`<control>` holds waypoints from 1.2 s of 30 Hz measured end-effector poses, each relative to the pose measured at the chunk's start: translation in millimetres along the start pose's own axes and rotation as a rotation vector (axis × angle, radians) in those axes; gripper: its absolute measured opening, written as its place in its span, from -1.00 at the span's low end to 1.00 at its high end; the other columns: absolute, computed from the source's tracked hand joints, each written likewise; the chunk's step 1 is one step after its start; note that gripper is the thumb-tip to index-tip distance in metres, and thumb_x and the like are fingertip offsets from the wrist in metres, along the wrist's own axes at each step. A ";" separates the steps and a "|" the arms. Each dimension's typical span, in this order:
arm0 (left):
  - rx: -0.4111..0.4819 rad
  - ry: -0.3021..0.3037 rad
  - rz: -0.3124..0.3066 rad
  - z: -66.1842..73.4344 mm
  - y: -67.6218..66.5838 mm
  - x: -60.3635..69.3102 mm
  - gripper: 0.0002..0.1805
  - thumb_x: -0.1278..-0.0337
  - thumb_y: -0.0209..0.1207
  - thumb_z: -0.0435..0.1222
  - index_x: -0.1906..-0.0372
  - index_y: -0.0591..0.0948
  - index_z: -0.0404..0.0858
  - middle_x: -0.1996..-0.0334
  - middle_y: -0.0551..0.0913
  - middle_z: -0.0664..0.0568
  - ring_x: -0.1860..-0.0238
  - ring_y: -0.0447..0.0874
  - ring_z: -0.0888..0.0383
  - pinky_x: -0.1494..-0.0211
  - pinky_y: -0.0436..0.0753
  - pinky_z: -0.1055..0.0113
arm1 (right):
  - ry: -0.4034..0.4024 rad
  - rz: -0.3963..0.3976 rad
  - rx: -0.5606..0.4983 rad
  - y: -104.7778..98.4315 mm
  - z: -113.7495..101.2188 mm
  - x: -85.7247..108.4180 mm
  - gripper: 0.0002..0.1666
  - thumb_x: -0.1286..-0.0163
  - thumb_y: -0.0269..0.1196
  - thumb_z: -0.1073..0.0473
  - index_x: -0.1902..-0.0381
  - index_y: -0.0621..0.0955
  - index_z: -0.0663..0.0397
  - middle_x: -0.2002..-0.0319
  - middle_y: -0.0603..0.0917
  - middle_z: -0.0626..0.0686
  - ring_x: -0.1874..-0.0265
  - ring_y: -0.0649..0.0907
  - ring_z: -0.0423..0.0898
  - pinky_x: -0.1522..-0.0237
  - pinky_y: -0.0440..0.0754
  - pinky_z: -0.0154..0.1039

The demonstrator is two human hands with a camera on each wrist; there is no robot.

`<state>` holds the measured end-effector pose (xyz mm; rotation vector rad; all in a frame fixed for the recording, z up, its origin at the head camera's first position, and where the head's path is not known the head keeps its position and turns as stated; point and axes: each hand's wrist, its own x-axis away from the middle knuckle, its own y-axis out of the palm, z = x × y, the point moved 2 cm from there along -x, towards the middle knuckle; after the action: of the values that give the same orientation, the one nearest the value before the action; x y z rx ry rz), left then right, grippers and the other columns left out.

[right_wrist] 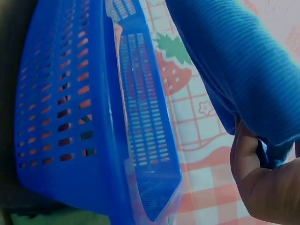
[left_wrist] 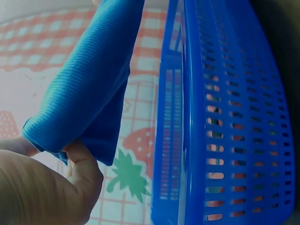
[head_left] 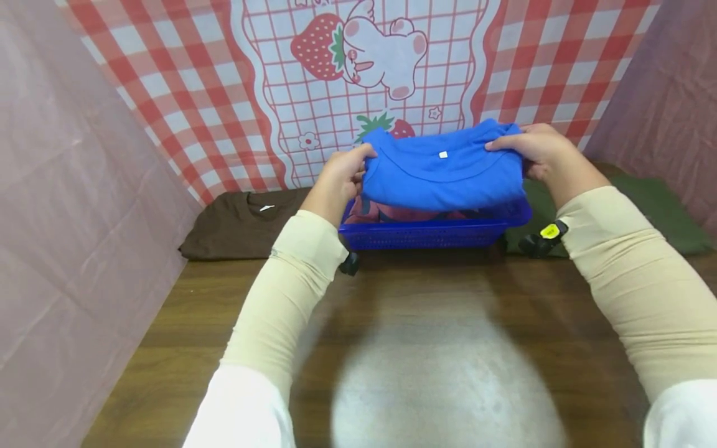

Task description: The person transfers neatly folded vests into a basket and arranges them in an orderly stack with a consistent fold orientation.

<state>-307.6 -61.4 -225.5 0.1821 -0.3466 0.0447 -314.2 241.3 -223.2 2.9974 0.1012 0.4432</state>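
Observation:
A folded blue T-shirt (head_left: 442,174) with a small white neck label hangs level over a blue plastic basket (head_left: 426,236). My left hand (head_left: 340,177) grips the shirt's left end, thumb on top and fingers curled beneath. The right hand (head_left: 543,152) pinches the opposite end in the same way. In the left wrist view the shirt (left_wrist: 89,75) is apart from the basket's rim (left_wrist: 192,117). The right wrist view likewise shows a gap between shirt (right_wrist: 243,65) and basket (right_wrist: 112,140). Pinkish-red patterned cloth (head_left: 392,213) lies inside the basket, partly hidden by the shirt.
A folded brown shirt (head_left: 235,227) lies left of the basket, and folded dark green cloth (head_left: 661,211) lies to its right. Behind stands a red-and-white checked cloth backdrop (head_left: 263,93). Pinkish sheets (head_left: 73,186) hang at both sides of the wooden table (head_left: 224,323).

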 end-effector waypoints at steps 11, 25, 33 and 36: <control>0.000 -0.017 0.048 -1.4 -1.2 -25.2 -0.72 -0.09 0.20 -0.46 0.06 0.52 -0.33 0.20 0.64 -0.05 0.41 0.52 0.19 0.36 0.62 0.42 | 0.024 0.016 0.102 10.0 1.2 -18.6 0.13 -0.26 0.34 0.29 -0.55 -0.12 0.11 -0.51 0.09 0.02 -0.14 0.49 -0.19 0.35 0.66 -0.46; -0.084 -0.068 0.084 -9.0 -2.5 -38.3 -0.69 -0.12 0.16 -0.47 0.03 0.41 -0.24 0.52 0.40 0.09 0.54 0.34 0.22 0.52 0.42 0.45 | 0.007 0.194 0.299 16.0 10.7 -36.1 0.09 -0.31 0.30 0.21 -0.53 -0.14 0.25 -0.52 0.03 0.14 -0.42 0.21 -0.05 -0.35 0.26 -0.22; -0.097 -0.138 0.090 -15.2 -0.5 -49.9 -0.36 -0.14 0.13 -0.46 -0.36 0.29 -0.27 -0.18 0.55 -0.03 -0.02 0.58 0.15 -0.03 0.60 0.32 | -0.031 0.179 0.433 20.6 19.2 -40.3 -0.02 -0.38 0.21 0.17 -0.51 -0.08 0.36 -0.50 0.02 0.26 -0.44 0.15 0.08 -0.42 0.19 -0.10; -0.100 -0.138 0.126 -16.8 -0.4 -53.8 -0.40 -0.14 0.14 -0.45 -0.32 0.31 -0.28 -0.11 0.61 -0.08 -0.02 0.61 0.09 -0.04 0.61 0.27 | -0.059 0.172 0.475 23.0 20.4 -41.1 -0.06 -0.39 0.20 0.16 -0.50 -0.04 0.38 -0.49 0.05 0.27 -0.43 0.15 0.09 -0.42 0.19 -0.09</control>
<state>-352.5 -59.3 -259.5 0.0641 -0.4967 0.1395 -346.4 213.1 -251.6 3.5018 -0.0688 0.3920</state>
